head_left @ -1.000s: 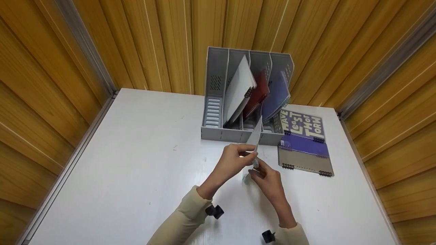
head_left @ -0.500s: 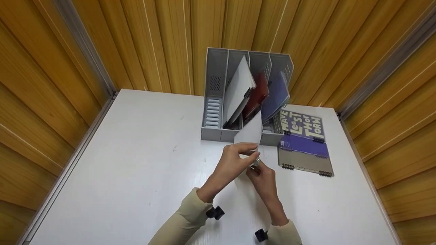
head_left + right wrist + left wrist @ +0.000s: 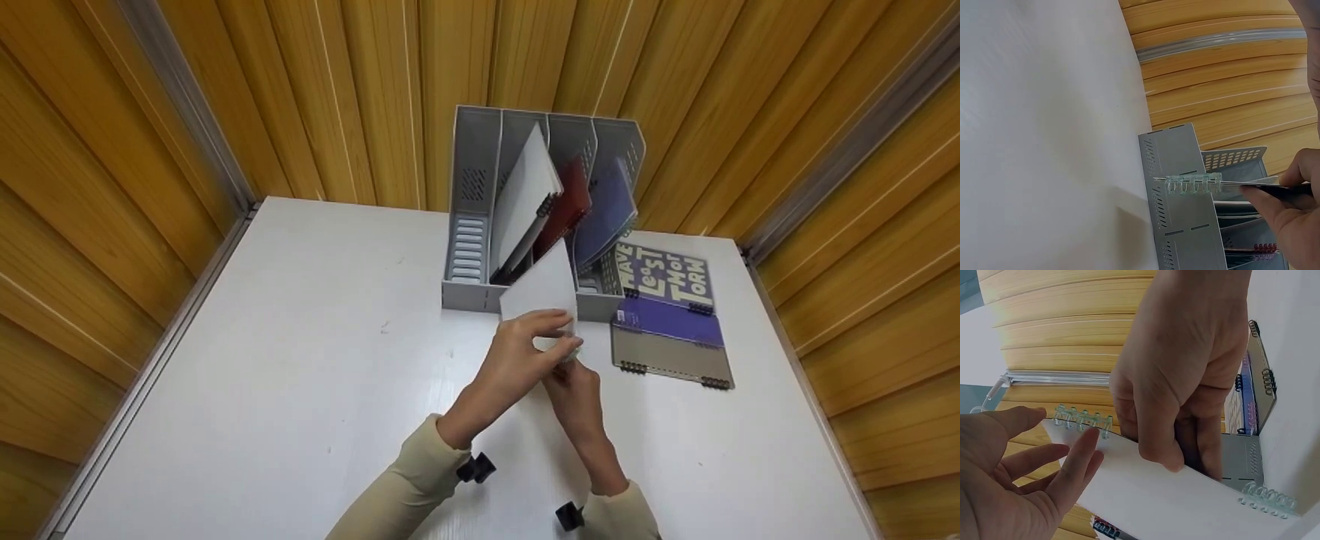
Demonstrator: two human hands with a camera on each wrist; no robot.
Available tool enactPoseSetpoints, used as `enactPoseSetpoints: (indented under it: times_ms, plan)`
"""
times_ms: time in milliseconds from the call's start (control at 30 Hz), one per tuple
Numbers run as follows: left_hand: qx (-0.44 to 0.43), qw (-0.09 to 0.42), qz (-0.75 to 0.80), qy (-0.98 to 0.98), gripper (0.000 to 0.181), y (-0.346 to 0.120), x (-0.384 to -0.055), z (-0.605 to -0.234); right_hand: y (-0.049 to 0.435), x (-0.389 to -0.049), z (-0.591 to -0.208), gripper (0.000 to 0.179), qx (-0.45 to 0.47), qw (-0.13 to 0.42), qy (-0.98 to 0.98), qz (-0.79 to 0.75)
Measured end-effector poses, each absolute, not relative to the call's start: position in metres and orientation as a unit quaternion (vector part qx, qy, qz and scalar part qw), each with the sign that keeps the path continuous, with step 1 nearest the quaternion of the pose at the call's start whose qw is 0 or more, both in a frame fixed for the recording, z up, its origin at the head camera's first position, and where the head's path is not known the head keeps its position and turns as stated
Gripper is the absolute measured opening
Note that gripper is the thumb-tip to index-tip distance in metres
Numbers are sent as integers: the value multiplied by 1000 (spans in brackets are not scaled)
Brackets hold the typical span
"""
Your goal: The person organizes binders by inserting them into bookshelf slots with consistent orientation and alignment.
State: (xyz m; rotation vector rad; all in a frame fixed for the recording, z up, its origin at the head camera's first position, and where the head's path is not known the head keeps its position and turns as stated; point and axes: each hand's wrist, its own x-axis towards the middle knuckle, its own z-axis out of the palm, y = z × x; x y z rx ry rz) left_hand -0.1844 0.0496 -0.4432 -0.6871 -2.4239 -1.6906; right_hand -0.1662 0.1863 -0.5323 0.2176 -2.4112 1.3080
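Observation:
A ring-bound notebook stands on edge in front of the grey file holder, its white face showing. My right hand pinches its bound edge; in the left wrist view that hand grips between the two sets of pale green rings. My left hand is at the upper part of this edge. Its thumb and fingers are spread around the other rings, with fingertips at the white face. The right wrist view shows the notebook edge-on, with fingers holding it.
In the holder's compartments lean a white notebook, a red one and a blue-purple one. Right of it, a lettered notebook, a purple one and a grey-brown one lie overlapping on the white table.
The notebook has turned from nearly edge-on, so its white face shows broadly. My right hand has shifted slightly left and closer under the left hand, which has barely moved.

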Motion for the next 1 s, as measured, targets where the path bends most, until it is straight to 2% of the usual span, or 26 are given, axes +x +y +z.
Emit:
enactPoseSetpoints:
  times_ms: [167, 333, 633, 900, 1000]
  plan:
    - [-230, 49, -543, -806, 28, 49, -187, -445, 183, -169, -529, 22, 51, 180, -846, 499]
    - [-221, 27, -556, -800, 32, 43, -190, -449, 182, -171, -528, 20, 18, 165, -834, 527]
    - [-148, 75, -530, -832, 33, 19, -221, -480, 181, -173, -525, 14, -2, 175, -831, 528]
    - [-53, 102, -521, -846, 55, -8, -258, -513, 178, -173, -522, 14, -11, 169, -818, 550]
    - [-29, 102, -526, -844, 54, -18, -274, -523, 177, -174, -523, 16, -4, 173, -815, 554]
